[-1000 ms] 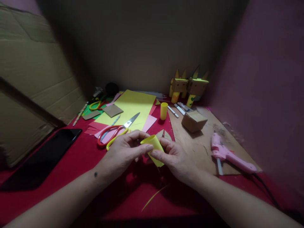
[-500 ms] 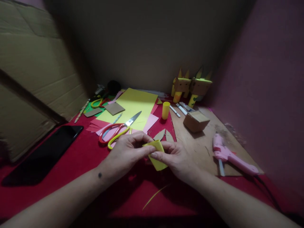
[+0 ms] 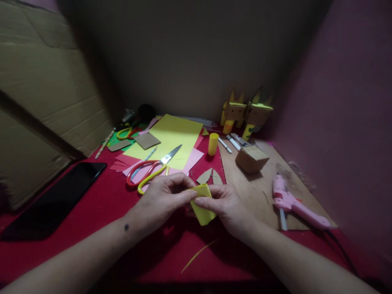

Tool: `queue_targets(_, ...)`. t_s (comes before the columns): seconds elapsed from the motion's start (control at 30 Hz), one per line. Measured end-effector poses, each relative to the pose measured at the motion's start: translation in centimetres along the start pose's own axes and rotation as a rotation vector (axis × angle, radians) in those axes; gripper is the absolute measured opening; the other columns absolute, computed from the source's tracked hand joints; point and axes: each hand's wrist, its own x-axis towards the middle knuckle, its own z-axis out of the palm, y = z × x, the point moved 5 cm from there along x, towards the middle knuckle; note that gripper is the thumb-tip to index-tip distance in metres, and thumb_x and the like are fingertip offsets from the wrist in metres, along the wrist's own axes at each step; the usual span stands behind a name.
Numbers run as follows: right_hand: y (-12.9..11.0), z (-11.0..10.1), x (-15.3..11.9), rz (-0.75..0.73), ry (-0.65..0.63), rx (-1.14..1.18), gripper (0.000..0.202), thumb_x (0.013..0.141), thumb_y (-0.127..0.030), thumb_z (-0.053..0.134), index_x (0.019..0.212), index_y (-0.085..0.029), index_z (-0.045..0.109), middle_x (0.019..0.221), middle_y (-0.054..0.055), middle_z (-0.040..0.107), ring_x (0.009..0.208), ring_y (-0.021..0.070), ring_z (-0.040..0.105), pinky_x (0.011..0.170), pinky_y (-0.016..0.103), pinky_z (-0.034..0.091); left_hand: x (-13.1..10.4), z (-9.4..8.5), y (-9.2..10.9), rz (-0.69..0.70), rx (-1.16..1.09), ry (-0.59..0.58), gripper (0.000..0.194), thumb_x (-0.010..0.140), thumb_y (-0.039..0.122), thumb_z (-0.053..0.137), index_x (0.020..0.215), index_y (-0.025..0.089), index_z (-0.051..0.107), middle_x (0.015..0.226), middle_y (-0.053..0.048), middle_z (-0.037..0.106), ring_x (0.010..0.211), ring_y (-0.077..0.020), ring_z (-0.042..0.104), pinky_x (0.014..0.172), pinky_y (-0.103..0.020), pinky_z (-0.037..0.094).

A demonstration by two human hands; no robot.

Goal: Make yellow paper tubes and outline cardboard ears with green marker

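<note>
A small piece of yellow paper [image 3: 203, 211], bent over into a flattened roll, is pinched between both hands above the red cloth. My left hand [image 3: 171, 193] is closed on its upper left edge, thumb in front. From the other side my right hand [image 3: 225, 204] grips it, with the thumb pressed across its face. The fingers behind the paper are partly hidden. Just beyond the hands lie two leaf-shaped cardboard pieces [image 3: 205, 176]. Scissors [image 3: 153, 167] with red and yellow handles rest left of them, and a yellow paper tube [image 3: 213, 144] stands upright farther back.
A pink glue gun [image 3: 286, 200] and a small cardboard box [image 3: 252, 159] sit on a brown board [image 3: 241, 188] at right. Yellow sheets [image 3: 174, 134] lie at back left, a black phone [image 3: 55, 200] at left. Two cardboard animal figures [image 3: 234, 111] stand behind. A thin yellow strip [image 3: 197, 257] lies in front.
The yellow paper has been curled more tightly, from a wider folded shape into a narrower roll. Both hands keep their grip, and the view has shifted slightly.
</note>
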Motion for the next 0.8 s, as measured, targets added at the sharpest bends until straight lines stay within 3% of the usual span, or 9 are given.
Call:
queue_targets(0.2, 0.0, 0.8, -0.2, 0.076, -0.104, 0.050, 0.042, 0.064, -0.052, 0.087, 0.082, -0.015, 0.078, 0.067, 0.004, 0.073, 0.060, 0.0158, 0.070, 0.067, 0.031, 0.056, -0.2, 0.4, -0.9, -0.069, -0.077, -0.059, 0.020, 0.075, 0.033, 0.074, 0.074, 0.016, 0.063, 0.055, 0.003, 0.063, 0.047, -0.0132, 0.060, 0.048, -0.025, 0.053)
queue_targets(0.47, 0.1, 0.9, -0.1, 0.096, -0.074, 0.079, 0.043, 0.066, -0.053, 0.086, 0.083, -0.014, 0.079, 0.064, 0.004, 0.072, 0.055, 0.0141, 0.068, 0.063, 0.029, 0.056, 0.0, 0.3, -0.8, -0.109, -0.068, -0.092, 0.027, 0.075, 0.040, 0.074, 0.081, 0.016, 0.062, 0.056, 0.003, 0.064, 0.047, -0.0104, 0.060, 0.044, -0.018, 0.046)
queue_targets(0.63, 0.4, 0.8, -0.1, 0.097, -0.055, 0.099, 0.042, 0.066, -0.050, 0.086, 0.082, -0.012, 0.078, 0.067, 0.006, 0.073, 0.056, 0.0153, 0.069, 0.065, 0.031, 0.057, 0.0, 0.2, -0.7, -0.114, 0.047, -0.105, 0.032, 0.075, 0.047, 0.070, 0.081, 0.017, 0.061, 0.057, 0.000, 0.065, 0.050, -0.0151, 0.063, 0.050, -0.025, 0.050)
queue_targets(0.7, 0.5, 0.6, -0.1, 0.100, -0.050, 0.112, 0.042, 0.066, -0.049, 0.086, 0.082, -0.011, 0.077, 0.068, 0.007, 0.074, 0.057, 0.0156, 0.070, 0.064, 0.029, 0.057, 0.0, -0.7, -0.4, -0.095, 0.142, -0.088, 0.034, 0.074, 0.048, 0.070, 0.086, 0.017, 0.063, 0.064, -0.003, 0.068, 0.054, -0.0176, 0.065, 0.051, -0.027, 0.051)
queue_targets(0.8, 0.6, 0.3, -0.1, 0.118, -0.034, 0.152, 0.045, 0.067, -0.049, 0.086, 0.085, -0.011, 0.072, 0.072, 0.008, 0.076, 0.061, 0.0173, 0.073, 0.064, 0.029, 0.057, 0.2, -4.1, 0.5, -0.017, 0.346, 0.056, 0.042, 0.076, 0.051, 0.068, 0.103, 0.019, 0.062, 0.090, -0.007, 0.071, 0.076, -0.0217, 0.067, 0.063, -0.030, 0.053)
